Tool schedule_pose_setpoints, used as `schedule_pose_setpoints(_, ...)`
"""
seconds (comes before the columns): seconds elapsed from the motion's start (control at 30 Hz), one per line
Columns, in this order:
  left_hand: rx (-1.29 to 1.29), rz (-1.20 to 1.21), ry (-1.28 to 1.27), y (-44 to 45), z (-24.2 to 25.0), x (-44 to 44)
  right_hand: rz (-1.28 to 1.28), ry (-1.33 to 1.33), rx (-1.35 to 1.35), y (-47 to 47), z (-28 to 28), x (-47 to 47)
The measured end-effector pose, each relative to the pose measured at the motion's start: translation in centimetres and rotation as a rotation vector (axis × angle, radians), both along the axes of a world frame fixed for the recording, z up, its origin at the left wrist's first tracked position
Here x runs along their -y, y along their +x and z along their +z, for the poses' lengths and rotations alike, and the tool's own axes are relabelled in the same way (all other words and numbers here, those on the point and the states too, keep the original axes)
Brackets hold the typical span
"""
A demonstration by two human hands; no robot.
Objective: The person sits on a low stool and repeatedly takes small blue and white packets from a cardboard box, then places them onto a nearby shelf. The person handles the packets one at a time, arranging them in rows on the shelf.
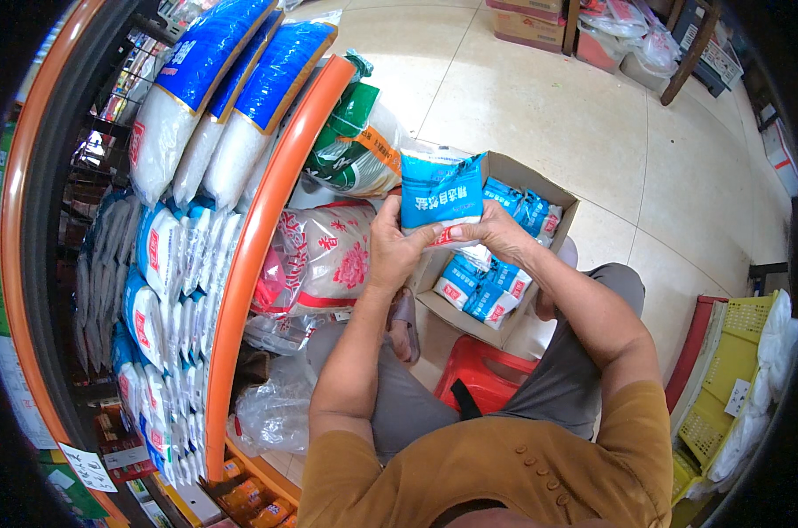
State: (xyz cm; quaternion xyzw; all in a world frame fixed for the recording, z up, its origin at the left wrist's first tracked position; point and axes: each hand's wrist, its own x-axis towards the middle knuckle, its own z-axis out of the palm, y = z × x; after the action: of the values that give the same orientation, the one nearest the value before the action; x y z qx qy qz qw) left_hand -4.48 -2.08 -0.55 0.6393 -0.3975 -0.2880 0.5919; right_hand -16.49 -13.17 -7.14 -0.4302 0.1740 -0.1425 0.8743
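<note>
A blue-and-white plastic packet of salt [442, 188] is held up between my two hands, its printed face towards me. My left hand [395, 241] grips its lower left corner. At the lower right corner is my right hand [498, 232], and both thumbs press on the white-and-red bottom edge. Just beyond and below the packet, an opened cardboard box [461, 325] stands on the floor between my legs. Several similar salt packets [484, 290] lie inside it, partly hidden by my right hand and forearm.
To the left, an orange-edged shelf [267, 251] bears upright rows of salt packets [154, 254] with larger bags [240, 112] on top. Rice sacks [329, 257] stand beside it. Under me is a red plastic stool [461, 369]. Yellow crates [722, 383] stand at right.
</note>
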Motion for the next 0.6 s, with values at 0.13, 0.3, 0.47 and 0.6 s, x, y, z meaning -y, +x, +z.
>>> schedule_pose_setpoints(0.13, -0.252, -0.08, 0.023, 0.5, 1.0, 0.1, -0.034, 0.033, 0.015, -0.2, 0.3, 0.0)
schedule_pose_setpoints(0.3, -0.557, -0.151, -0.017, 1.0, 1.3, 0.1, 0.024, -0.018, 0.007, -0.5, 0.8, 0.1)
schedule_pose_setpoints(0.47, -0.646, -0.137, -0.027, 1.3, 0.2, 0.1, 0.094, -0.057, -0.044, -0.6, 1.1, 0.3)
schedule_pose_setpoints(0.6, -0.626, -0.05, -0.043, 1.3, -0.4, 0.0, 0.096, -0.166, -0.045, -0.7, 1.2, 0.1)
